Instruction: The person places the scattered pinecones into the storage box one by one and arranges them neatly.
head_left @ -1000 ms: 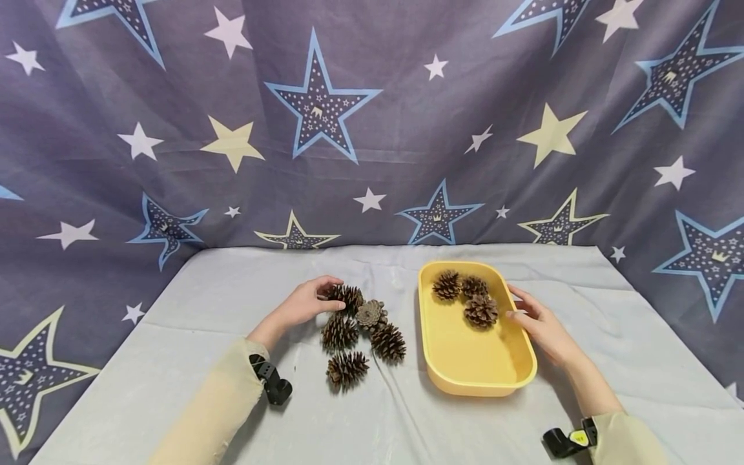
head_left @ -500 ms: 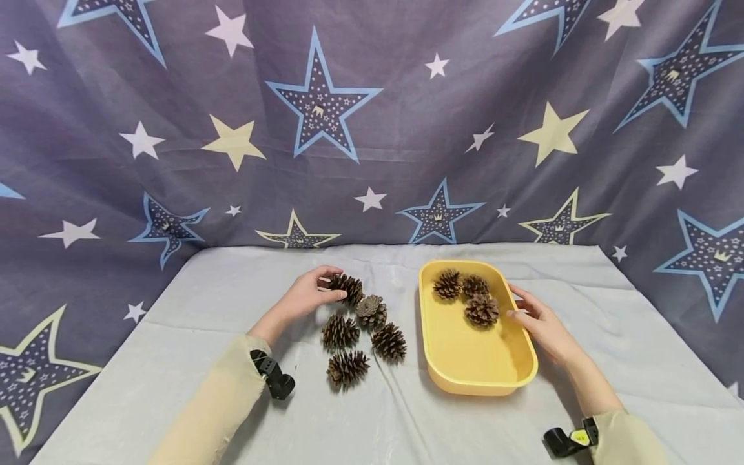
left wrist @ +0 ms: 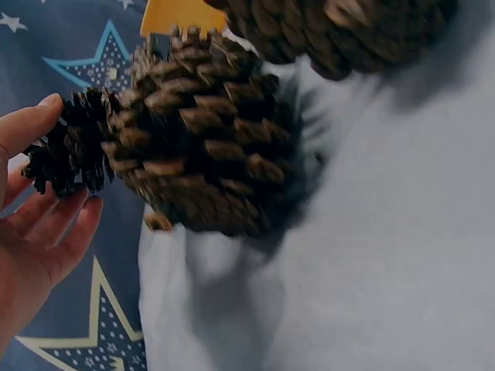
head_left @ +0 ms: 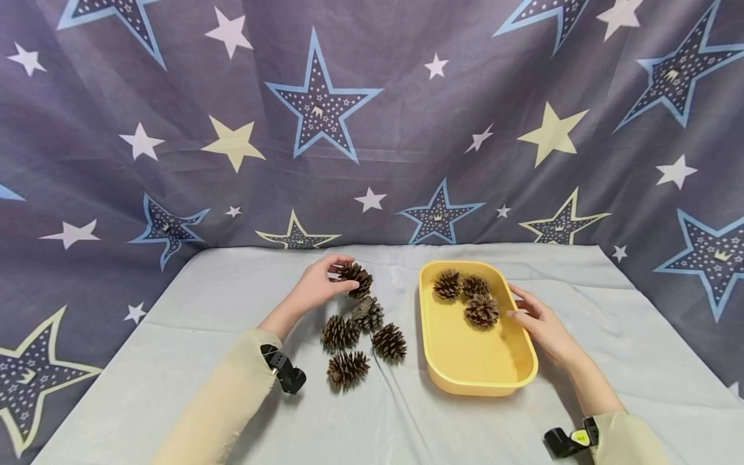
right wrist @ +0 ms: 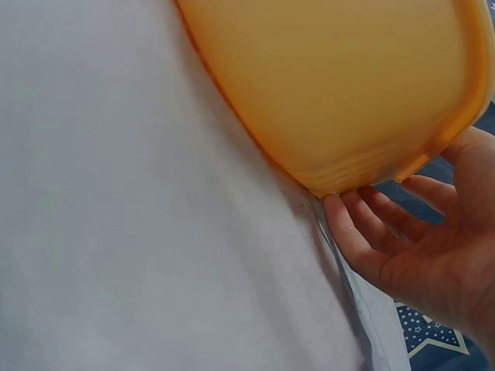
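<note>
My left hand (head_left: 316, 284) pinches a brown pine cone (head_left: 356, 279) between thumb and fingers, at the far end of a small group. In the left wrist view the held pine cone (left wrist: 73, 147) appears raised, beyond a nearer pine cone (left wrist: 205, 135). Several loose pine cones (head_left: 340, 333) lie on the cloth close by. To the right stands a yellow plastic tub (head_left: 473, 355), its far end holding 3 pine cones (head_left: 481, 311). My right hand (head_left: 543, 329) grips the tub's right side, thumb over the rim; in the right wrist view its fingers (right wrist: 363, 239) touch the outer wall.
A pale grey cloth (head_left: 232, 400) covers the table. Behind it hangs a dark curtain (head_left: 395, 129) printed with stars. Each wrist carries a small black camera (head_left: 285, 369). The loose pine cones lie between the left hand and the tub.
My left hand has lifted the pine cone and moved it slightly away and to the right. A greyish pine cone beside it has shifted a little. The right hand and the tub stay still.
</note>
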`<state>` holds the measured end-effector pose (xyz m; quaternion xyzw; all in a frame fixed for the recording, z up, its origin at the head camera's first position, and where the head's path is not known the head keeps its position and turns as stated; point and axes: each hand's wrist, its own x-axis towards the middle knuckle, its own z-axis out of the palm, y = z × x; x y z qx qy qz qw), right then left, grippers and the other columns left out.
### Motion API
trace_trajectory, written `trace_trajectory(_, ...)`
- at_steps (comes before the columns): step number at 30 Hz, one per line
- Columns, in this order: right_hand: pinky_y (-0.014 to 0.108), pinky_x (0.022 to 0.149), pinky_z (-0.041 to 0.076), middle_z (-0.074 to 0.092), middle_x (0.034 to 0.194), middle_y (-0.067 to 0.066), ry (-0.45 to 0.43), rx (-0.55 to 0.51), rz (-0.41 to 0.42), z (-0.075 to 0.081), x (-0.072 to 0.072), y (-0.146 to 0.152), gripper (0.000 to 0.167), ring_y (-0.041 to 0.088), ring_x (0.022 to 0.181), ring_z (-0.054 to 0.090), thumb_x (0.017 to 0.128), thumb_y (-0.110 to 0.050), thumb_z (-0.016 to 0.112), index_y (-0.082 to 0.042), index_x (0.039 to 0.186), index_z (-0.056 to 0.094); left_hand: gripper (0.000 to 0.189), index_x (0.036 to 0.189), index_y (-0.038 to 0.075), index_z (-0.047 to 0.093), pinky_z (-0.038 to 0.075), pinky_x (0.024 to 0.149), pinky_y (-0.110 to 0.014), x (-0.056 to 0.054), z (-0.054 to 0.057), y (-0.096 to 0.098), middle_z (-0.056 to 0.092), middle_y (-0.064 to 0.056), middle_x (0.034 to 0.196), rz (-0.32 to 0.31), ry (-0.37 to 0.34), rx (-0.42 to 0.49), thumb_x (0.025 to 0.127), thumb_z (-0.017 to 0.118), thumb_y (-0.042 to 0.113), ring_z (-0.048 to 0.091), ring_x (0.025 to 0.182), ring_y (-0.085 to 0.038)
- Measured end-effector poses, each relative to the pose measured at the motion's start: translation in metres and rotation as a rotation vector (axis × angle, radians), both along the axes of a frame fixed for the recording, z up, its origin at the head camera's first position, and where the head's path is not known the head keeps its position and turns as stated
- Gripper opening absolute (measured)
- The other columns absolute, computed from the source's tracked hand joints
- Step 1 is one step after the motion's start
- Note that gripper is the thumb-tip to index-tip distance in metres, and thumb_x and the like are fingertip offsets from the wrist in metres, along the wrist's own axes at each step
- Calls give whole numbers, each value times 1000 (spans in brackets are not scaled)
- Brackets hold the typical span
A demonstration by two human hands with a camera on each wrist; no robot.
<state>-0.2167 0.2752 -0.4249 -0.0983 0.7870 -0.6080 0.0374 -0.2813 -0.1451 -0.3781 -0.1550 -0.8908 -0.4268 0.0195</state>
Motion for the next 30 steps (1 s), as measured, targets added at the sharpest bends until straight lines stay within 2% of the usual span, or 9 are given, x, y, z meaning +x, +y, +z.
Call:
trace_trajectory(11, 26, 74, 53, 40, 123, 31, -8, -1, 3, 1, 1, 0, 61, 6, 90, 58, 92, -13, 50, -1, 143, 19, 51, 123, 19, 54, 49, 85, -36, 0, 14, 27, 56, -4, 120, -43, 43, 73, 76, 73, 25, 54, 107, -25)
trace_trajectory(16, 26, 74, 53, 40, 123, 32, -2, 1, 4, 1, 1, 0, 61, 6, 90, 58, 92, -12, 50, -1, 143, 19, 50, 122, 19, 54, 49, 87, -36, -1, 18, 41, 58, -4, 119, -74, 33, 99, 76, 73, 24, 55, 107, -24)
trace_trajectory(21, 27, 74, 53, 40, 123, 33, -1, 4, 6, 1, 1, -1, 61, 8, 91, 58, 92, -11, 50, -1, 143, 19, 50, 123, 18, 55, 48, 90, -34, -1, 22, 52, 57, -3, 120, -106, 30, 97, 77, 72, 25, 56, 108, -21)
trace_trajectory(30, 26, 74, 53, 40, 124, 32, -5, 7, -1, 1, 2, -1, 60, 7, 91, 58, 92, -11, 49, -2, 144, 19, 52, 126, 20, 54, 49, 86, -28, 1, 28, 82, 56, -2, 123, -176, 47, 86, 77, 72, 27, 56, 108, -19)
